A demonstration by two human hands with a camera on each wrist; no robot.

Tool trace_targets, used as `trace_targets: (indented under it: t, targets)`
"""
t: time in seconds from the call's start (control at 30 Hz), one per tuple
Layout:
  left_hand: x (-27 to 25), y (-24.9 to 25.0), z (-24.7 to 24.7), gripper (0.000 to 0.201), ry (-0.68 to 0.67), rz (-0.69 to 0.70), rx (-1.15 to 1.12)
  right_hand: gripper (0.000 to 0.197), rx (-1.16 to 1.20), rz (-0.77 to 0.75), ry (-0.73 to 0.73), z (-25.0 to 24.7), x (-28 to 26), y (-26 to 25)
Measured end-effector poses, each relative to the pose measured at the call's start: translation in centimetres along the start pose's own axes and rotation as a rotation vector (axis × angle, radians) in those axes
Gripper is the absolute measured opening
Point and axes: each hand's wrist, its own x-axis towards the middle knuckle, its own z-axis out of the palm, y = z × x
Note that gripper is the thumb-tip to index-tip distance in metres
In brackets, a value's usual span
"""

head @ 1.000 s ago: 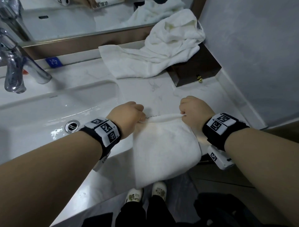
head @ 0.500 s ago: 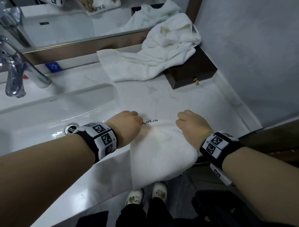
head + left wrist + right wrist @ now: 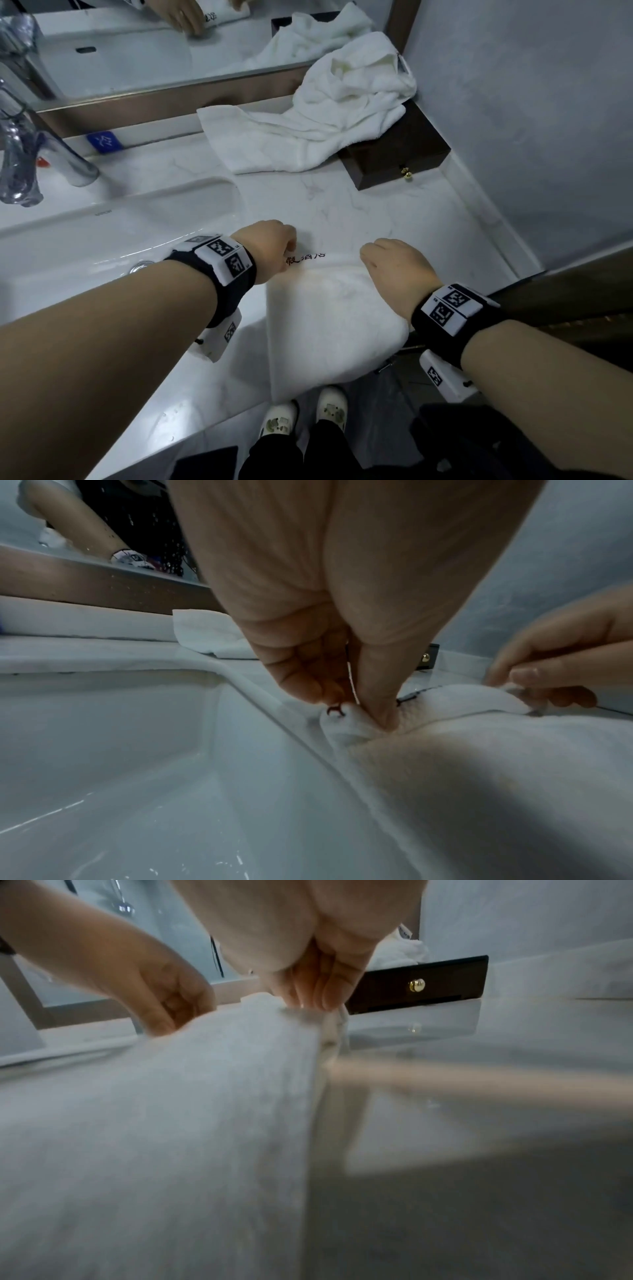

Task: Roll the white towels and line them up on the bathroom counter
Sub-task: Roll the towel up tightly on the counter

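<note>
A folded white towel point(image 3: 329, 325) lies on the marble counter point(image 3: 394, 212) and hangs over its front edge. Black printed characters show on its far edge, which is turned over into a small roll. My left hand point(image 3: 274, 246) pinches the left end of that rolled edge point(image 3: 346, 718) between thumb and fingers. My right hand point(image 3: 387, 263) pinches the right end point(image 3: 329, 1020). A second white towel point(image 3: 308, 126) lies crumpled at the back of the counter, partly draped over a dark wooden box point(image 3: 404, 154).
A white sink basin point(image 3: 102, 240) with a chrome tap point(image 3: 30, 154) lies to the left of the towel. A mirror runs along the back and a grey wall closes the right side. The counter's front edge is under the towel; my feet show below.
Both hands have drawn the towel's far edge back towards me and turned it over, so the printed characters now show. The view has shifted slightly closer.
</note>
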Motion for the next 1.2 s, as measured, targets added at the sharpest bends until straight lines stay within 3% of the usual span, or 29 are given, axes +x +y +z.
trace_targets:
  t: [0.1, 0.3, 0.43, 0.6, 0.73, 0.9, 1.2]
  targets:
    - [0.1, 0.1, 0.1, 0.026, -0.044, -0.032, 0.018, 0.03, 0.071, 0.097, -0.183, -1.6, 1.2, -0.2]
    - [-0.3, 0.6, 0.4, 0.019, -0.064, -0.031, 0.059, 0.032, 0.016, 0.21, -0.431, -4.2, 4.3, -0.2]
    - [-0.5, 0.7, 1.0, 0.009, -0.054, -0.014, 0.088, 0.025, -0.047, 0.171, -0.431, -4.2, 5.0, -0.6]
    - [-0.7, 0.6, 1.3, 0.012, -0.027, 0.022, 0.097, 0.024, -0.038, 0.113, -0.468, -3.9, 4.7, -0.2]
    - [-1.3, 0.9, 1.7, 0.02, 0.003, 0.054, 0.154, 0.019, 0.075, 0.061, -0.438, -3.2, 4.0, 1.1]
    - [-1.7, 1.5, 1.7, 0.027, 0.044, 0.061, 0.222, 0.018, 0.056, 0.03, -0.384, -2.3, 3.7, 1.6]
    - [-0.7, 2.4, 0.7, 0.031, 0.14, 0.044, 0.354, 0.009, 0.026, -0.028, -0.062, -1.6, 4.0, 1.9]
